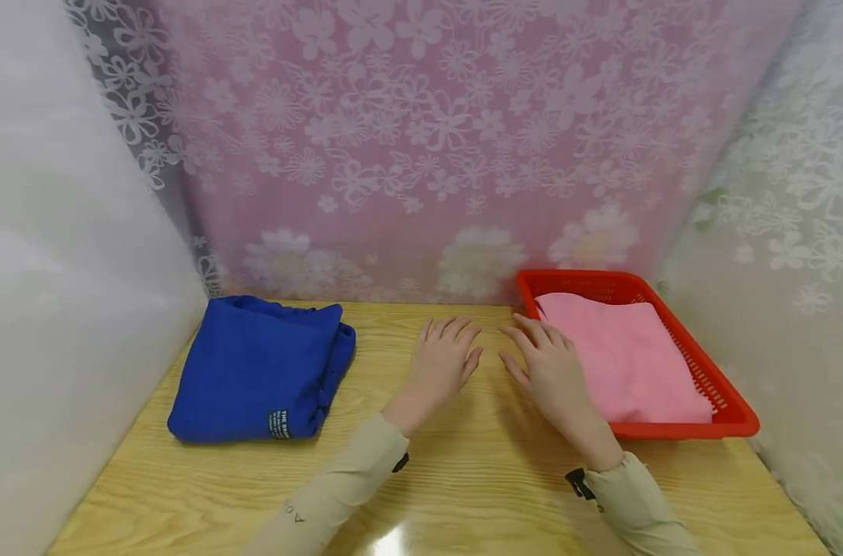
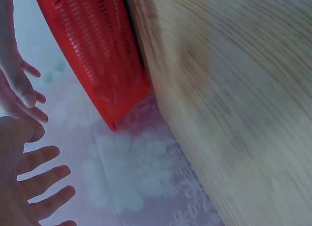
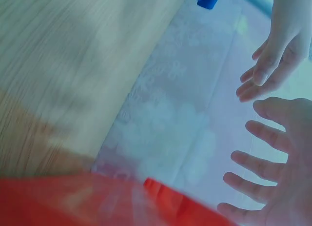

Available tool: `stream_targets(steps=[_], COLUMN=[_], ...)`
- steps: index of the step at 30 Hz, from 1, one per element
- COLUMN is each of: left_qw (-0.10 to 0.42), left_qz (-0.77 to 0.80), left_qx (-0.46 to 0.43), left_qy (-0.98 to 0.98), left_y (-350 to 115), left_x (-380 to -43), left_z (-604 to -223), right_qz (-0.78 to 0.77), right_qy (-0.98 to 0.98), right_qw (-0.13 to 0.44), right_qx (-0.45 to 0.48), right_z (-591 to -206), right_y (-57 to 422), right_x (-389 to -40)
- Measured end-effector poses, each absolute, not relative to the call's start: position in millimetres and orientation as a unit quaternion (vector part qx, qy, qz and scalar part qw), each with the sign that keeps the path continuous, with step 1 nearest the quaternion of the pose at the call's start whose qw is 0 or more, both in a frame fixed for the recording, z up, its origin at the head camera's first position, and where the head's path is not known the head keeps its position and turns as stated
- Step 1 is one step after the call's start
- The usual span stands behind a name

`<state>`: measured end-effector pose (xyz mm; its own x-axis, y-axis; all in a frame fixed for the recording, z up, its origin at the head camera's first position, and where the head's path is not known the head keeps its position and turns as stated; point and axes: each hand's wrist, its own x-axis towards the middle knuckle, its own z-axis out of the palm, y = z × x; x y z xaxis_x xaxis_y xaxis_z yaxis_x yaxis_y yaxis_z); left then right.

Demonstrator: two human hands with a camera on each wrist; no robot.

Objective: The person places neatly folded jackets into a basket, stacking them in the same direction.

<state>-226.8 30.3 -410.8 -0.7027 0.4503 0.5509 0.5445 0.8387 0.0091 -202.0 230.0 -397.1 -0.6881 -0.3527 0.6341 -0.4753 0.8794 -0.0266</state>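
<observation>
In the head view my left hand point(image 1: 444, 359) hovers over the middle of the table, its fingers spread and nothing in them. Just right of it, my right hand point(image 1: 548, 369) is also empty, fingers loosely bent, beside the left rim of a red plastic basket point(image 1: 730, 401). Inside that basket lies a folded pink cloth point(image 1: 630, 359). A folded blue garment point(image 1: 255, 371) with a small dark label point(image 1: 279, 424) rests at the left of the table. Both wrist views show spread fingers and bare palms.
The wooden table point(image 1: 463, 494) carries everything. A pink flowered curtain point(image 1: 394, 154) hangs along its back edge. Pale sheeting point(image 1: 74, 270) stands at the left side, and a white flowered curtain point(image 1: 790, 255) at the right, close by the basket.
</observation>
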Motion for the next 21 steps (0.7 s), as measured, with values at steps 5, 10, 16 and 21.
stream_targets(steps=[5,10,16,21], left_qw=[0.276,0.29,0.299,0.293], left_qz=[-0.09,-0.104,-0.105,-0.119], left_qx=[-0.248,-0.229,-0.2,-0.174], left_qy=[-0.924,-0.924,-0.927,-0.933], left_y=[4,-22,-62,-107], left_x=[-228,-227,-227,-225], left_z=[-412,-415,-423,-424], right_qz=[0.09,0.092,0.083,0.068], right_qy=[-0.921,-0.924,-0.931,-0.931], right_qw=[0.305,0.289,0.263,0.25], right_qx=[0.226,0.231,0.24,0.259], right_z=[-403,-410,-415,-419], right_y=[213,194,165,137], right_x=[-208,-210,-211,-212])
